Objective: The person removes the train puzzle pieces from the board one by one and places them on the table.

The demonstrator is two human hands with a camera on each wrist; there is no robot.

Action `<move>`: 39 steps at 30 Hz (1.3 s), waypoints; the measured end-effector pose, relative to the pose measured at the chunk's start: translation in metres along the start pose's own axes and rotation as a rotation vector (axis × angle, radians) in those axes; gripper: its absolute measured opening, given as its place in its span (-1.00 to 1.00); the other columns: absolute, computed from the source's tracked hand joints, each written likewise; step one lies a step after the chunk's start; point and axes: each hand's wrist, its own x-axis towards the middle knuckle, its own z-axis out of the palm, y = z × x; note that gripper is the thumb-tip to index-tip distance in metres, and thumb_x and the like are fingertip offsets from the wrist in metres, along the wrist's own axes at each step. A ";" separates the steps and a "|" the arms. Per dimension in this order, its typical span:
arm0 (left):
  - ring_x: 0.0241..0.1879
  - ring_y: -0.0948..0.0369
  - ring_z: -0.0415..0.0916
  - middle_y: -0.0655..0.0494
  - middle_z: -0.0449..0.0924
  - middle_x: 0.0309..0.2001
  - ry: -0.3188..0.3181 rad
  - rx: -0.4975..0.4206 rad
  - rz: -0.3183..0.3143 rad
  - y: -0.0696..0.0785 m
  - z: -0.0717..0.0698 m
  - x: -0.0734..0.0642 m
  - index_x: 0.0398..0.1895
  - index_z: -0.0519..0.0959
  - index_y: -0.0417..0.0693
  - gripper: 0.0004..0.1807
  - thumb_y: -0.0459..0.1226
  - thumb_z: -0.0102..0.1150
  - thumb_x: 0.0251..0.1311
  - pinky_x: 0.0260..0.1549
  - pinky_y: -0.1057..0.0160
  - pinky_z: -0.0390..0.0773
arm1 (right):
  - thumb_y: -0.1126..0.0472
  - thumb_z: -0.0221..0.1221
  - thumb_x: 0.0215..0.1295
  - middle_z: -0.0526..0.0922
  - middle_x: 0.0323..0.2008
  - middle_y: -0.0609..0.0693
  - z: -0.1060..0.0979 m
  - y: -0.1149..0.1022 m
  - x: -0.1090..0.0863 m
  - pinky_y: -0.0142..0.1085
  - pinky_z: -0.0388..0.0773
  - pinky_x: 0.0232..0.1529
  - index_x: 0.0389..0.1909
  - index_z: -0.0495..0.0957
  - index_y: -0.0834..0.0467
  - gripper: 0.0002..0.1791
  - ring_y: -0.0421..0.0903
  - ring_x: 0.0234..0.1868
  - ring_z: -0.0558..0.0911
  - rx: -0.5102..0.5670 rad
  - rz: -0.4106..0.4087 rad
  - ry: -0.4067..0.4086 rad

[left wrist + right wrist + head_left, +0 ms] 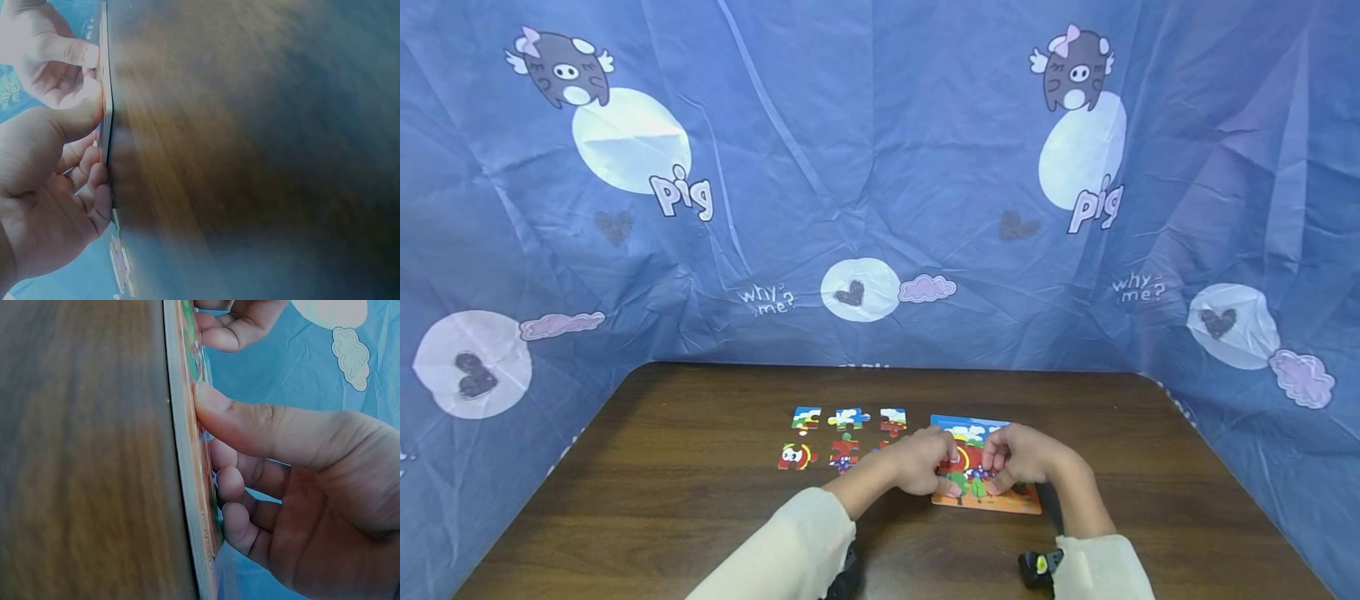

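Note:
A picture puzzle board (988, 504), blue at the top and orange at the bottom, lies flat on the table with a red, green and white picture on it. Over its left side my left hand (917, 465) bends its fingers and thumb down to a puzzle piece (977, 472) near the middle. From the right, my right hand (1028, 457) holds the same area between thumb and fingertips. Both wrist views show the board edge-on, with the right thumb (215, 403) touching its face. The fingers hide much of the piece's outline.
Left of the board lie several loose puzzle pieces in two rows, including a red-and-white face piece (795, 457) and a blue-sky piece (848, 418). My left forearm partly covers one piece. Beyond the brown wooden table (685, 500) hangs a blue printed cloth (865, 208).

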 end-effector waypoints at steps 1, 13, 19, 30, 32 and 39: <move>-0.15 0.30 0.33 0.24 0.41 -0.12 0.001 0.004 0.000 0.000 0.000 0.000 0.00 0.52 0.02 -0.57 0.03 0.41 0.23 -0.14 0.31 0.44 | 0.47 0.54 -0.10 0.52 -0.45 0.04 0.000 0.000 0.000 -0.24 0.45 -0.32 -0.38 0.57 0.21 -0.66 -0.07 -0.38 0.47 0.002 -0.001 -0.001; -0.33 0.35 0.39 0.25 0.48 -0.30 0.036 -0.099 0.027 0.000 0.001 0.000 -0.02 0.46 -0.02 -0.61 -0.09 0.42 0.26 -0.26 0.39 0.46 | 0.47 0.54 -0.10 0.52 -0.45 0.02 0.000 0.003 0.002 -0.23 0.44 -0.31 -0.40 0.59 0.19 -0.68 -0.08 -0.38 0.47 -0.005 -0.002 0.002; -0.30 0.39 0.52 0.24 0.60 -0.30 0.119 -0.249 0.013 -0.001 0.001 -0.003 -0.05 0.50 -0.06 -0.82 -0.37 0.26 0.38 -0.22 0.39 0.53 | 0.46 0.54 -0.10 0.51 -0.48 0.00 0.000 0.004 0.003 -0.22 0.45 -0.32 -0.41 0.59 0.19 -0.68 -0.08 -0.40 0.47 -0.004 -0.024 -0.004; -0.38 0.35 0.49 0.20 0.58 -0.36 0.214 -0.464 -0.010 -0.010 -0.008 -0.012 -0.17 0.50 -0.10 -0.91 -0.41 0.22 0.39 -0.31 0.34 0.50 | 0.43 0.54 -0.09 0.52 -0.48 -0.01 0.000 0.004 0.003 -0.22 0.43 -0.32 -0.41 0.60 0.17 -0.70 -0.09 -0.41 0.48 -0.024 -0.020 -0.014; -0.39 0.34 0.48 0.20 0.58 -0.36 0.223 -0.463 -0.012 -0.013 -0.009 -0.014 -0.18 0.50 -0.09 -0.91 -0.41 0.22 0.39 -0.31 0.33 0.50 | 0.44 0.54 -0.08 0.52 -0.48 -0.01 0.000 0.004 0.003 -0.22 0.43 -0.32 -0.41 0.60 0.18 -0.70 -0.09 -0.41 0.48 -0.021 -0.017 -0.016; -0.40 0.31 0.49 0.20 0.57 -0.35 0.236 -0.449 -0.027 -0.022 -0.017 -0.027 -0.17 0.51 -0.09 -0.93 -0.39 0.21 0.40 -0.30 0.28 0.48 | 0.45 0.54 -0.09 0.52 -0.48 0.00 0.001 0.003 0.002 -0.24 0.43 -0.35 -0.41 0.60 0.19 -0.69 -0.09 -0.41 0.47 -0.003 0.009 -0.006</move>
